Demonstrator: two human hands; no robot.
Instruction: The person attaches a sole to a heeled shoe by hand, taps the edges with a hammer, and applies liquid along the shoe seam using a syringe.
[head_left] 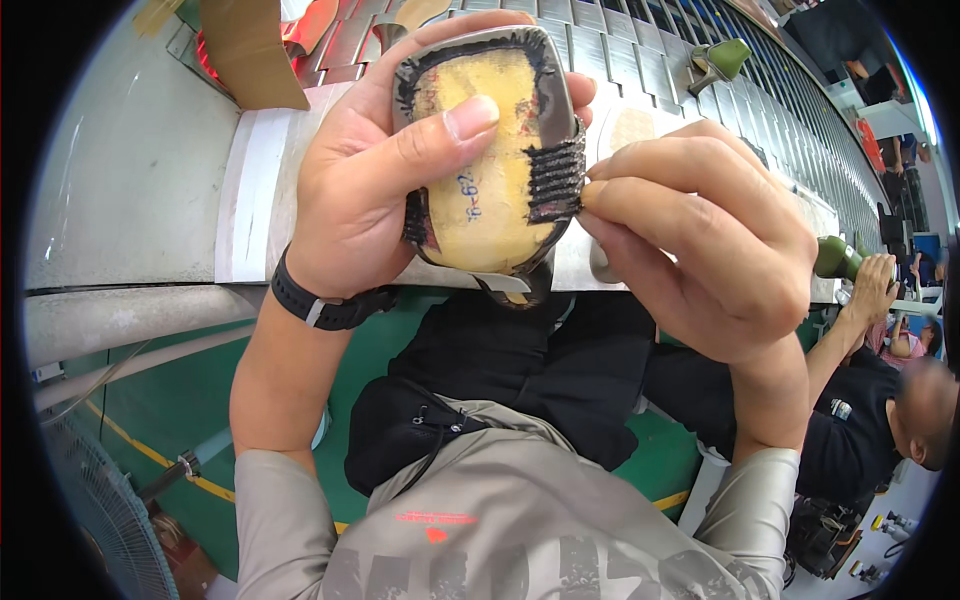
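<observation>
My left hand (375, 165), with a black watch on its wrist, grips a shoe (475, 225) held sole side up over the bench edge. Its yellowish insole bottom carries blue handwriting, and dark, frayed upper material is folded over the rim. My left thumb lies across the insole bottom; the fingers wrap behind, partly hidden. A ribbed black strap (556, 180) runs over the shoe's right side, its ends flat on the bottom. My right hand (705, 235) is closed in a pinch at the strap's outer edge. Whatever is between those fingertips is too small to make out.
A metal slat conveyor (610, 50) runs beyond the pale bench (255, 190). On it lies a green shoe last (722, 60). To the right, a seated co-worker's hand (872, 290) holds another green last (836, 258). A fan (105, 510) stands lower left.
</observation>
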